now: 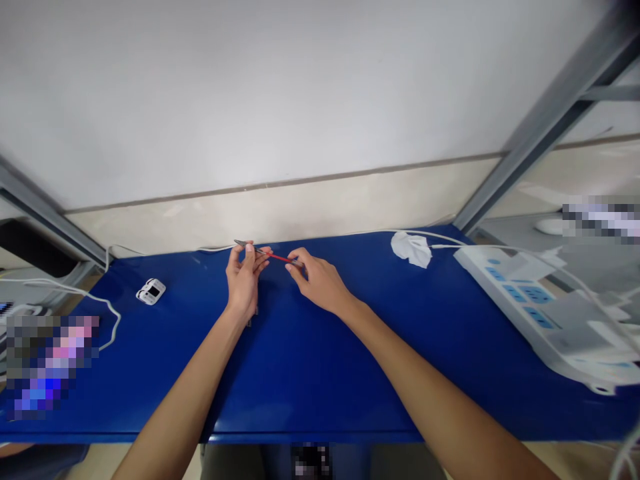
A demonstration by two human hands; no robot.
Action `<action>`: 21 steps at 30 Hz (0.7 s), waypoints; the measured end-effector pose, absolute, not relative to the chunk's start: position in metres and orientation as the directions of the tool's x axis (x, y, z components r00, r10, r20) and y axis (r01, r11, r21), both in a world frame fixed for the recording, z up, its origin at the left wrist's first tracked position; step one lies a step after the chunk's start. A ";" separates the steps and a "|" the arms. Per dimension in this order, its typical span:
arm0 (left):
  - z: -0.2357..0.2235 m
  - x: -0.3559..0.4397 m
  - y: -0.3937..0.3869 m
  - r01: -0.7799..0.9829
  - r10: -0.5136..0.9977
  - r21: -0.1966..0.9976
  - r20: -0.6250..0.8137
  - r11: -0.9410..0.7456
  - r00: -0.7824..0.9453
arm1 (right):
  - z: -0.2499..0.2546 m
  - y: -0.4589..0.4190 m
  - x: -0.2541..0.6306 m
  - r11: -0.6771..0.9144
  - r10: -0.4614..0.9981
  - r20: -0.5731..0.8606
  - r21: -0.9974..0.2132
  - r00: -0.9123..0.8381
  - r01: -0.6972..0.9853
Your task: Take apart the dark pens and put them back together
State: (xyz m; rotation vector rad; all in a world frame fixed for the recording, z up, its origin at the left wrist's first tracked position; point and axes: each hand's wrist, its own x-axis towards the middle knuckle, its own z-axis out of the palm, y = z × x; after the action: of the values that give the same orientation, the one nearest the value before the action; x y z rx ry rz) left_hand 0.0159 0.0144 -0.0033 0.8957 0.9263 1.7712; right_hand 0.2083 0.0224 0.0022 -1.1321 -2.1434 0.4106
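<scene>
Above the far half of the blue table, my left hand (243, 275) is closed on a slim grey pen part (241, 242), pinched between thumb and fingers with its pointed end to the upper left. A thin red pen refill (280, 257) runs from it toward my right hand (319, 278). The right thumb and fingertips pinch the refill's other end, hiding its tip. Whether the refill sits inside the grey part or only lies against it, I cannot tell. Partly behind the left wrist, a small dark or clear piece (249, 322) lies on the table, too hidden to name.
A white earphone-like case (151, 291) lies left on the blue table (310, 373). Right of my hands are a crumpled white tissue (411, 249) and a white cable (445, 246). A large white power strip (500, 313) takes up the right side. Behind stands a wall (300, 100).
</scene>
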 end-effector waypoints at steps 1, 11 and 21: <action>-0.003 0.015 0.014 -0.387 0.930 0.872 0.178 -0.300 -0.322 | 0.002 0.023 0.209 0.573 0.819 0.412 -0.552 -0.400 0.606; -0.001 0.013 0.014 -0.375 0.918 0.871 0.184 -0.318 -0.350 | 0.003 0.024 0.210 0.574 0.819 0.415 -0.566 -0.397 0.592; -0.001 0.028 0.008 -0.312 0.950 0.912 0.193 -0.266 -0.245 | 0.001 0.021 0.207 0.592 0.805 0.428 -0.557 -0.410 0.582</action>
State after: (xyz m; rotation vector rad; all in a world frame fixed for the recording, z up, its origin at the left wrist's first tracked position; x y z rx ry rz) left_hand 0.0283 0.0083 -0.0006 0.9986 0.9667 1.6835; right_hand 0.2073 0.0207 0.0009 -1.0945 -2.1412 0.4227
